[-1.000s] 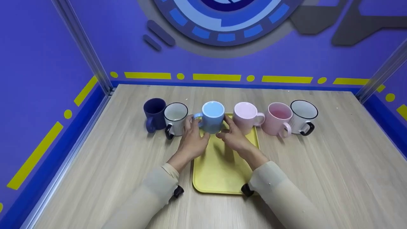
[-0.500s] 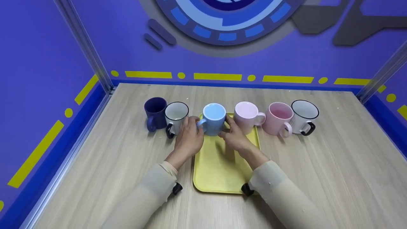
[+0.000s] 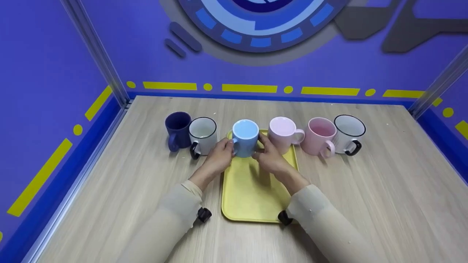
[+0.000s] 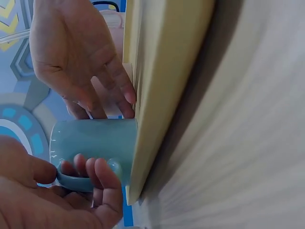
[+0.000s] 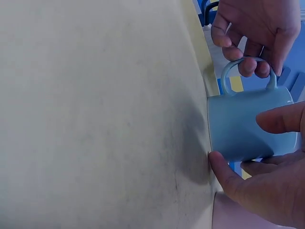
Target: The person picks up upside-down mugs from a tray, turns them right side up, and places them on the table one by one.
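A light blue mug (image 3: 245,137) stands upright on the far end of the yellow tray (image 3: 256,197). On its left, my left hand (image 3: 218,157) holds the handle, with fingers curled through the loop (image 4: 78,183) in the left wrist view. My right hand (image 3: 272,159) is round the mug's right side, thumb toward the front and fingers behind; one fingertip reaches down to the tray by the mug's base in the right wrist view. A pale pink mug (image 3: 281,133) stands just right of that hand, partly over the tray's far right corner.
Left of the tray stand a white black-rimmed mug (image 3: 202,140) and a navy mug (image 3: 178,129). To the right are a darker pink mug (image 3: 317,137) and another white black-rimmed mug (image 3: 348,133). Blue printed walls (image 3: 146,54) enclose the wooden table (image 3: 373,197).
The light blue mug has come slightly toward me, and its handle has turned toward the front. My left hand has shifted its fingers onto the handle. The right hand has barely moved.
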`<state>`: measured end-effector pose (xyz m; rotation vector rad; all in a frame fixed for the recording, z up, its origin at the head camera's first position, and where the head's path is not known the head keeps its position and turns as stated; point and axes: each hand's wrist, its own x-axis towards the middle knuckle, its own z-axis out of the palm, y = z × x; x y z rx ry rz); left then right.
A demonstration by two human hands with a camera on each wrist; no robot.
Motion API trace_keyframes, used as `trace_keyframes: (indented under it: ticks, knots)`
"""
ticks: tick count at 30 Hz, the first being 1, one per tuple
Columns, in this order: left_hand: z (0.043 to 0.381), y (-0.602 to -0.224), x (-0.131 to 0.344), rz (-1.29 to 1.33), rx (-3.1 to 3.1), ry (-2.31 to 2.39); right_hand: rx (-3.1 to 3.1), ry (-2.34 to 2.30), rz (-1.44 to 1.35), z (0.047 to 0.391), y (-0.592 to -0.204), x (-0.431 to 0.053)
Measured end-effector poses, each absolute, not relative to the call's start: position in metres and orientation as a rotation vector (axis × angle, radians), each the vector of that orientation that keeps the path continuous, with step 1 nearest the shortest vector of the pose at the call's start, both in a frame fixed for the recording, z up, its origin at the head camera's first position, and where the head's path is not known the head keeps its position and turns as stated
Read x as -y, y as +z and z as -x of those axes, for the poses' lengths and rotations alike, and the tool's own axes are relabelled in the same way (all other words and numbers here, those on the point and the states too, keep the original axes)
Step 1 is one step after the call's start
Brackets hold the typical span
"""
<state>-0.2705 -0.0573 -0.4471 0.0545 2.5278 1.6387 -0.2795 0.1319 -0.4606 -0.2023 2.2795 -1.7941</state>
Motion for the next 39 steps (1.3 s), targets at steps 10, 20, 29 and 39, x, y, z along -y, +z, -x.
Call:
trace_keyframes:
  ticks: [10,20,29,39]
  knots:
    - [0.27,-0.451,0.06,-0.094,-2.443,1.742,-2.283,-1.781,0.239,0.274,-0.458,-0.138]
    - [0.259,-0.451,0.064,-0.254,-2.52,1.751,-2.307,-1.778,0.226,0.265,-0.454,-0.151]
    - [0.241,-0.439,0.065,-0.38,-2.434,1.776,-2.363,-1.681,0.325,0.256,-0.448,-0.169]
    - [0.221,-0.423,0.065,-0.467,-2.308,1.767,-2.502,-1.597,0.413,0.237,-0.439,-0.186]
